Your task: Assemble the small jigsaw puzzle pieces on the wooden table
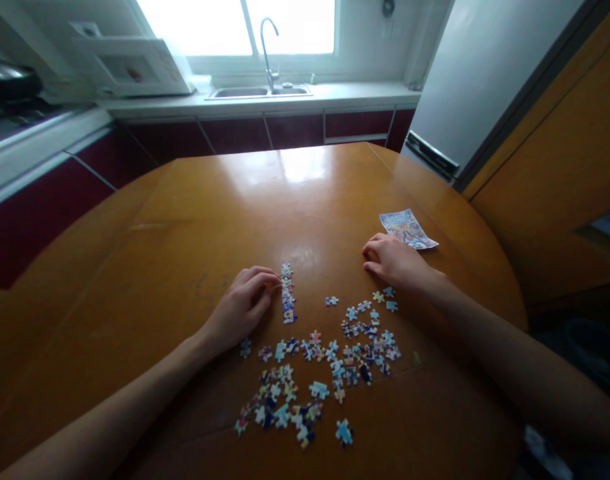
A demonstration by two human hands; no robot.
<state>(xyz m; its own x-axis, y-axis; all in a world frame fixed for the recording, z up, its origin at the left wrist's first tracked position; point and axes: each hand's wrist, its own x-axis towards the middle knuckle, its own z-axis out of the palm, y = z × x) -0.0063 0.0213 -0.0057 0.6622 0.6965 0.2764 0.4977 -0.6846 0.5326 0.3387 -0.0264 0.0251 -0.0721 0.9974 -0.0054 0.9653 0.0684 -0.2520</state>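
A narrow strip of joined jigsaw puzzle pieces [288, 300] lies on the wooden table, running away from me. My left hand [249, 297] is at its left side, fingers curled and fingertips on its edge. To the right, my right hand [392, 260] rests on the table, fingers bent and thumb a little apart, with nothing visible in it. Just behind that hand lies a small printed picture sheet [409, 229], partly covered by it. Loose jigsaw pieces [352, 360] are scattered between my forearms, and a small joined pair [331, 301] sits right of the strip.
The round-ended wooden table [159, 233] fills most of the view. Beyond it stand a counter with a sink [239, 92] and tap [267, 53]. A pale fridge [485, 73] is at the right, and a black pan [9, 81] sits at the far left.
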